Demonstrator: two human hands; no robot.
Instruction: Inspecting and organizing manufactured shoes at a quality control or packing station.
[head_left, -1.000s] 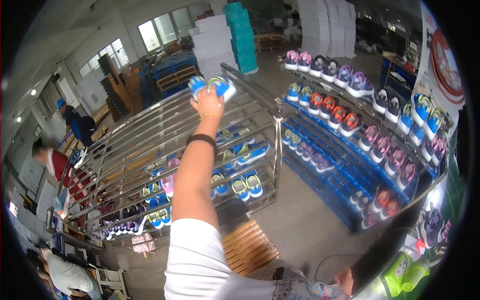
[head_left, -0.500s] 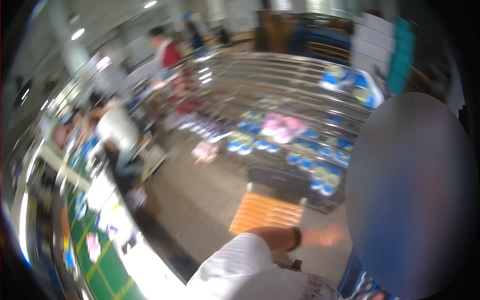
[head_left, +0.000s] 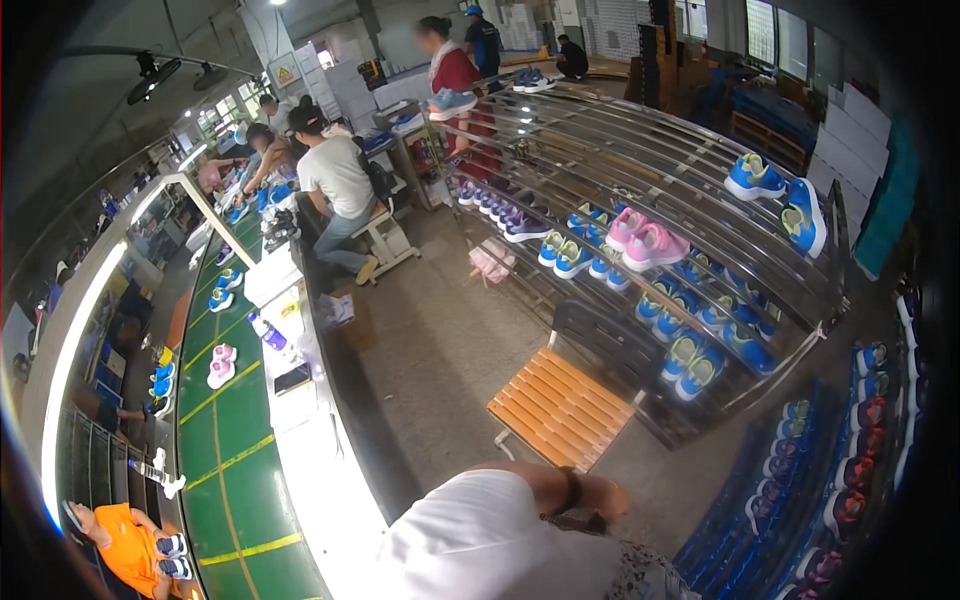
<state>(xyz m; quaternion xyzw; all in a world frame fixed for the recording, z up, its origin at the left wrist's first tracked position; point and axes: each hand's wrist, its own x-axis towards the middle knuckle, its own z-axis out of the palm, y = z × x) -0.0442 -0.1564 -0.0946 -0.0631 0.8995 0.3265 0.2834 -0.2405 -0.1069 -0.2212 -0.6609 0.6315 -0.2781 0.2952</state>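
Observation:
My left arm, in a white sleeve, reaches in from the lower edge, bent to the right, with a dark band at the wrist. My left hand [head_left: 606, 498] hangs near the front of a chair [head_left: 562, 402] with orange slats and a black back. Its fingers are too unclear to read, and I see nothing plainly held. Nowhere does my right hand show. Beyond the chair stands a metal rack [head_left: 836, 235] bearing pink sneakers [head_left: 652, 246], blue sneakers [head_left: 697, 366] and purple ones [head_left: 497, 212].
On the left runs a green conveyor [head_left: 222, 430] with shoes on it, beside a white worktable [head_left: 325, 480] with a phone [head_left: 292, 378] and bottle [head_left: 267, 332]. Blue shelving [head_left: 730, 490] with shoes stands at right. A seated person [head_left: 340, 185] and several others work farther off.
My view has turned, and the blur has cleared. The left hand has drawn back from its outstretched position. A large blurred shape at the right has left the view, showing the blue shelving.

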